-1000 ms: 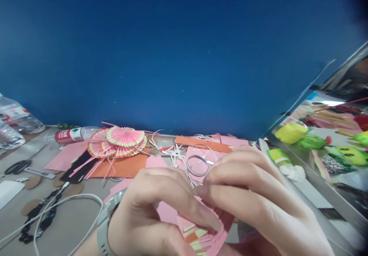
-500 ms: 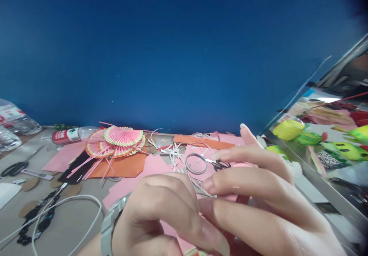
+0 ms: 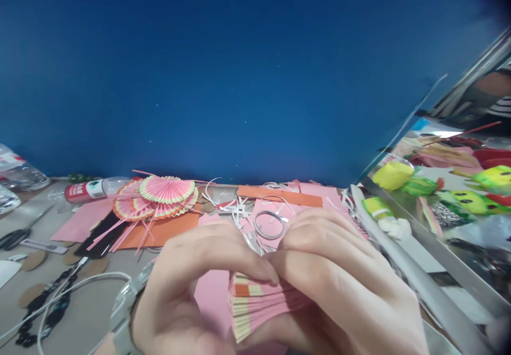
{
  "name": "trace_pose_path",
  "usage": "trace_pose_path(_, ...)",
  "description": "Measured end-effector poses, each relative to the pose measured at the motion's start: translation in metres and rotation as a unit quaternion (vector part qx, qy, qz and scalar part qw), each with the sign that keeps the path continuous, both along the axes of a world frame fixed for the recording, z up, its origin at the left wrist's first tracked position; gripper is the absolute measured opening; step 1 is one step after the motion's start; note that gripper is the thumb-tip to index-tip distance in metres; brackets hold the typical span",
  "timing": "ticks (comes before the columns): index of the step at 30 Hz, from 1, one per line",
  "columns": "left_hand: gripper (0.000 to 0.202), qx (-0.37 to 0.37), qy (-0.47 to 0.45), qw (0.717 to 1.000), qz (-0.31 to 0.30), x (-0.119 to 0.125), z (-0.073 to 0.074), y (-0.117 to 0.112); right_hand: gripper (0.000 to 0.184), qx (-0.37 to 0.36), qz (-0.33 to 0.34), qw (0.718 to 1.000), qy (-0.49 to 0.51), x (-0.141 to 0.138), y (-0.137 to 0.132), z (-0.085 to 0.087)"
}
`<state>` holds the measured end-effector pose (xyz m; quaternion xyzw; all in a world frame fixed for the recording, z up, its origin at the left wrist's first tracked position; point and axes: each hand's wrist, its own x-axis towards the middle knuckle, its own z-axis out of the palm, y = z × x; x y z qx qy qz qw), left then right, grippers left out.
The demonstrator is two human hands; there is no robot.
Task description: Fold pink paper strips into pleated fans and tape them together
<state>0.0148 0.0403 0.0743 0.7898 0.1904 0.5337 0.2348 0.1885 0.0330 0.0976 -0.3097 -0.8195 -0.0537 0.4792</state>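
Pleated pink paper (image 3: 265, 304), yellow and orange at left end, between both hands, over pink sheet (image 3: 211, 299). Left hand (image 3: 187, 275) pinching left part, index finger on top; right hand (image 3: 339, 280) grasping right part. Paper fans (image 3: 167, 191) farther left on table (image 3: 93, 310).

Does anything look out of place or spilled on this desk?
Yes: a red-labelled bottle lies on its side left of the paper fans, though bottles normally stand; no spill shows. White strips lie tangled right of them. The pleated paper between the fingers shows no obvious damage.
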Motion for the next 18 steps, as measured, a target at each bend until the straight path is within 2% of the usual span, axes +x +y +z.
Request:
trace_pose_path(3, 0.036, -0.052, -0.018, 0.998, -0.027, -0.006, -0.001, 0.003, 0.034, 0.018, 0.006, 1.0, -0.017, 0.0, 0.0, -0.002)
trace_pose_path(6, 0.038, -0.048, 0.005, 0.998, -0.044, -0.008, -0.001, 0.004, 0.038, 0.023, 0.013, 0.999, -0.028, 0.001, -0.003, -0.002)
trace_pose_path(9, 0.034, -0.033, -0.01, 0.999, -0.015, -0.007, -0.001, 0.003, 0.033, -0.009, -0.011, 0.999, -0.043, 0.002, -0.006, 0.0)
trace_pose_path(12, 0.027, -0.018, -0.027, 0.999, 0.019, -0.004, -0.002, 0.003, 0.028, -0.011, 0.012, 0.998, -0.055, 0.006, -0.006, 0.003)
trace_pose_path(15, 0.026, 0.021, -0.022, 1.0, 0.008, -0.004, -0.001, 0.005, 0.016, -0.024, 0.002, 0.999, -0.045, 0.01, -0.004, 0.005)
trace_pose_path(18, 0.032, 0.061, -0.011, 0.998, -0.018, -0.006, 0.001, 0.007, 0.01, 0.008, -0.012, 1.0, -0.017, 0.011, -0.002, 0.004)
